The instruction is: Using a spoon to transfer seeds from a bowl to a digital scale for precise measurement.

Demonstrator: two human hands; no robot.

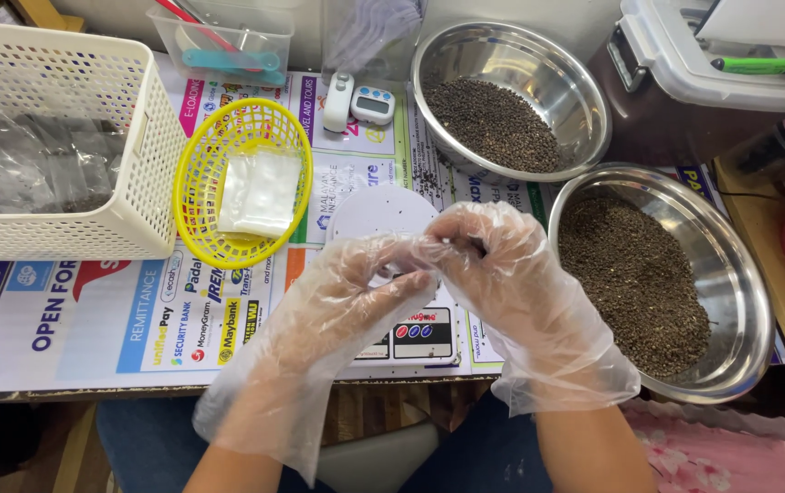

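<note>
Your left hand (356, 288) and right hand (502, 265), both in loose clear gloves, meet fingertip to fingertip just above the small white scale (379, 215), which sits left of the nearer steel bowl (739, 274) of dark seeds. The fingers are curled and pinched together; whatever they pinch is too small to make out.

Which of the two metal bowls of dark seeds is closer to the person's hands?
The front bowl, right beside the right hand. The other bowl sits farther back, near the wall.
</note>
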